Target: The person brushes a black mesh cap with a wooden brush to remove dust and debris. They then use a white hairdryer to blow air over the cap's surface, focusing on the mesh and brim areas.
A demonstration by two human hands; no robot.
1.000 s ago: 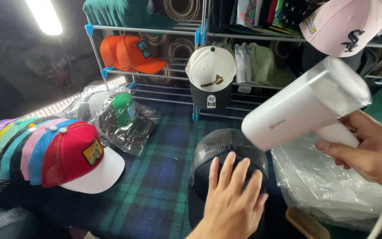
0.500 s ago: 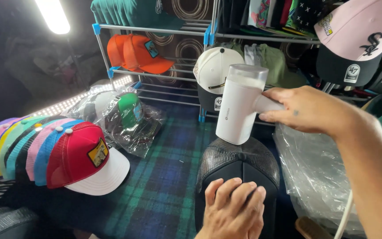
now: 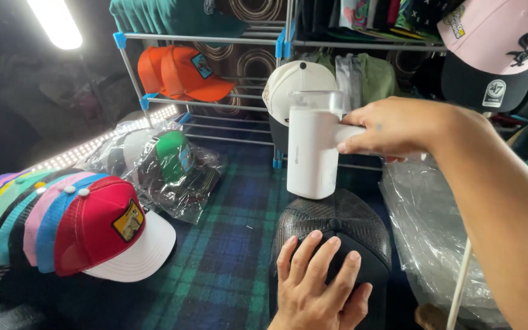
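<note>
A black mesh-backed cap (image 3: 343, 223) sits on the plaid cloth at the lower middle. My left hand (image 3: 318, 284) lies flat on its front panel, fingers spread, pressing it down. My right hand (image 3: 398, 125) grips the handle of a white handheld garment steamer (image 3: 311, 150), which points straight down with its head right over the cap's mesh crown. A white cord (image 3: 458, 287) hangs down below my right forearm.
A row of several nested colourful trucker caps, the front one red and white (image 3: 108, 229), lies at the left. Bagged caps (image 3: 169, 162) sit behind it. A wire rack (image 3: 215, 40) holds orange, cream, pink and black caps. Clear plastic bags (image 3: 429, 232) lie at the right.
My right hand has swung the steamer from the right, tilted, to upright over the cap and lowered it onto the mesh. My left hand has stayed on the cap.
</note>
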